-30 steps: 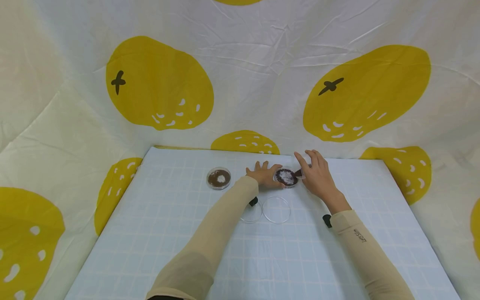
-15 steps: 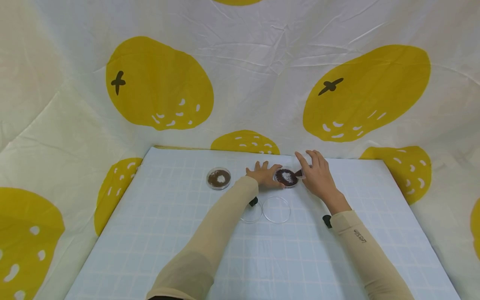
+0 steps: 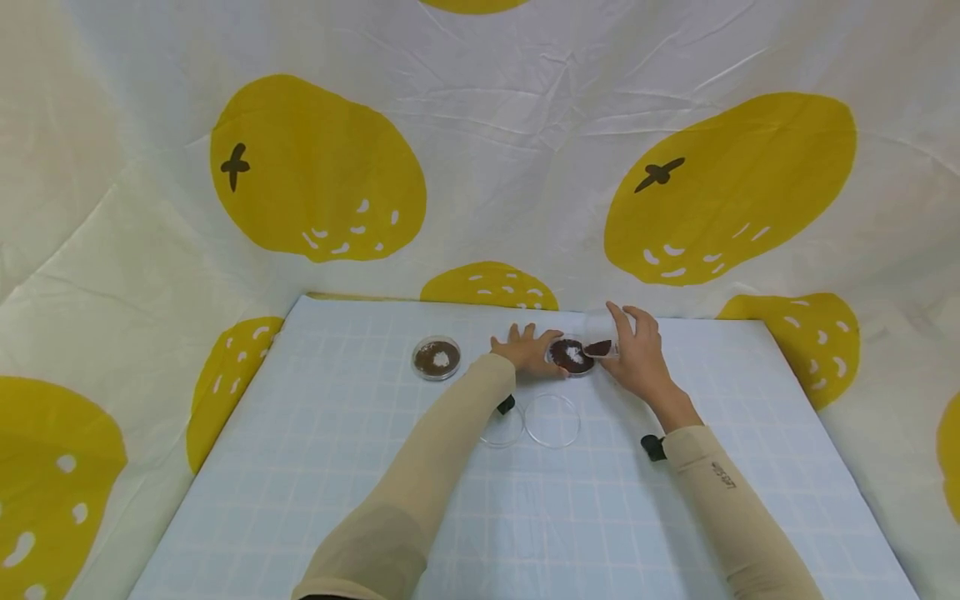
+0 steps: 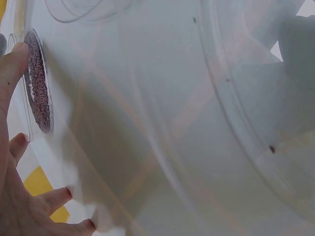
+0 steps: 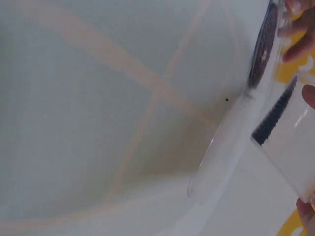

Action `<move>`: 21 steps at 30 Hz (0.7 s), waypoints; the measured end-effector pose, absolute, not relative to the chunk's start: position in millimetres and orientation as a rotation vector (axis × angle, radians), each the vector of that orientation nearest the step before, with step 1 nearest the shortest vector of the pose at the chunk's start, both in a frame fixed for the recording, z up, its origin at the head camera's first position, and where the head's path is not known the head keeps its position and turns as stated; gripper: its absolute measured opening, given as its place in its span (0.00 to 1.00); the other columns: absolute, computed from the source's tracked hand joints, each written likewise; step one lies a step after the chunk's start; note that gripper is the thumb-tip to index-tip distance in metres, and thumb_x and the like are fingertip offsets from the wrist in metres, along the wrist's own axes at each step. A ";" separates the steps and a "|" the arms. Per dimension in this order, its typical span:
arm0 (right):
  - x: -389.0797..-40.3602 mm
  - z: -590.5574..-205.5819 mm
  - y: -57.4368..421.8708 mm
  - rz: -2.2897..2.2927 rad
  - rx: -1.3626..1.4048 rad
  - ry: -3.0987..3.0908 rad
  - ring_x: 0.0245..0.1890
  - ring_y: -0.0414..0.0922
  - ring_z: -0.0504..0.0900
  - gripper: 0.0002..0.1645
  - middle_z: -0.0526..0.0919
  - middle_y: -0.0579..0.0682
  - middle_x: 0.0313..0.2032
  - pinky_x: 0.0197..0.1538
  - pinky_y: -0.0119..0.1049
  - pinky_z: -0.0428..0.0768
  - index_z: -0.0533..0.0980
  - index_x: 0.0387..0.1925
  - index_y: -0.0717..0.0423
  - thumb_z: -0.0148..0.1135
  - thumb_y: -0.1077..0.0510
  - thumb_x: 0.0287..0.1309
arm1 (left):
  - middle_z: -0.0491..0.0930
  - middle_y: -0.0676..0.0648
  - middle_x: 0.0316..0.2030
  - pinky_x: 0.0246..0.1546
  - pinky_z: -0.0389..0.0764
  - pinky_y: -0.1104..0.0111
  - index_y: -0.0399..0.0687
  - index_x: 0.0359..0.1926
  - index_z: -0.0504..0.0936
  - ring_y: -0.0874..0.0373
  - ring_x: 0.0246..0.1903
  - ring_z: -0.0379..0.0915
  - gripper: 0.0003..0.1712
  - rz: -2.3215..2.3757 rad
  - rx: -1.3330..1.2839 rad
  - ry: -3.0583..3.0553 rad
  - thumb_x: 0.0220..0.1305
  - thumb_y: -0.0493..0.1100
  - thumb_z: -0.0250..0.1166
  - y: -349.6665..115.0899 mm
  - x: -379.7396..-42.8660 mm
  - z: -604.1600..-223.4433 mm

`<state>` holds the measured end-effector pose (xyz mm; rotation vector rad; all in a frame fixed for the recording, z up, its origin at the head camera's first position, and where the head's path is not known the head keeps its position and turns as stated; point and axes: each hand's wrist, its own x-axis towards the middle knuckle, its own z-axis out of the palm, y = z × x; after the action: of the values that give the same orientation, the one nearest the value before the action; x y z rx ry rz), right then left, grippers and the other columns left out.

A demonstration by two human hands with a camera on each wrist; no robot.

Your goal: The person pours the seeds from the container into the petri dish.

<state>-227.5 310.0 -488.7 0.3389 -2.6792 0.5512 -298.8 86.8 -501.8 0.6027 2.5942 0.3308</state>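
**Dish pinned, cup tipped beside it**

My left grip holds the dish between thumb and forefinger, just past 12 o'clock from me on the bench. The remaining fingers splay at its 9 o'clock, I judge to brace it against sliding.

My right grip closes round the clear cup, tilted at the dish's 3 o'clock; that lean probably lets dark granules slide toward its mouth. The second dish sits at 9 o'clock, well apart, perhaps out of the way.

Two lids lie flat at 6 to 8 o'clock, one partly behind my left wrist. I cannot tell whether cup and dish touch, nor whether the dish's white patch is powder or bare base. The right wrist view cuts off my right fingers.
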 end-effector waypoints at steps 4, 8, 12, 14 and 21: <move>-227.4 -489.3 311.6 0.749 0.233 -2.688 0.66 0.71 0.53 0.62 0.56 0.73 0.65 0.64 0.67 0.56 0.55 0.74 0.61 0.82 0.65 0.40 | 0.42 0.47 0.79 0.63 0.44 0.28 0.84 0.76 0.48 0.37 0.76 0.32 0.52 0.341 0.600 2.596 0.54 0.80 0.60 86.2 -298.4 -502.2; -227.8 -489.1 313.5 0.891 0.147 -2.682 0.66 0.70 0.51 0.63 0.56 0.73 0.65 0.65 0.65 0.56 0.54 0.74 0.62 0.82 0.63 0.42 | 0.42 0.47 0.79 0.63 0.43 0.28 0.84 0.76 0.48 0.37 0.76 0.31 0.52 0.349 0.598 2.593 0.55 0.80 0.60 85.9 -297.0 -500.5; -226.6 -487.9 315.2 0.966 0.109 -2.671 0.66 0.68 0.51 0.63 0.55 0.72 0.67 0.64 0.65 0.56 0.52 0.75 0.62 0.82 0.61 0.43 | 0.42 0.47 0.79 0.63 0.43 0.28 0.84 0.76 0.48 0.37 0.76 0.31 0.52 0.355 0.596 2.591 0.55 0.80 0.60 86.2 -296.2 -499.4; -225.6 -487.7 316.3 0.999 0.093 -2.665 0.66 0.68 0.52 0.64 0.56 0.71 0.68 0.65 0.65 0.56 0.52 0.75 0.61 0.82 0.60 0.43 | 0.41 0.47 0.79 0.63 0.43 0.28 0.84 0.76 0.48 0.37 0.76 0.31 0.52 0.357 0.594 2.591 0.55 0.80 0.60 86.2 -296.2 -499.5; -219.1 -485.9 322.7 1.220 0.016 -2.654 0.67 0.66 0.54 0.65 0.54 0.70 0.69 0.66 0.67 0.55 0.47 0.77 0.57 0.81 0.56 0.47 | 0.42 0.47 0.79 0.63 0.43 0.28 0.84 0.76 0.48 0.37 0.76 0.31 0.52 0.356 0.595 2.591 0.54 0.80 0.60 86.1 -296.9 -499.2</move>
<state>-219.1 322.7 -485.9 0.0163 -2.6542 1.2200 -296.9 86.1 -499.2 0.5947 2.5912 0.3558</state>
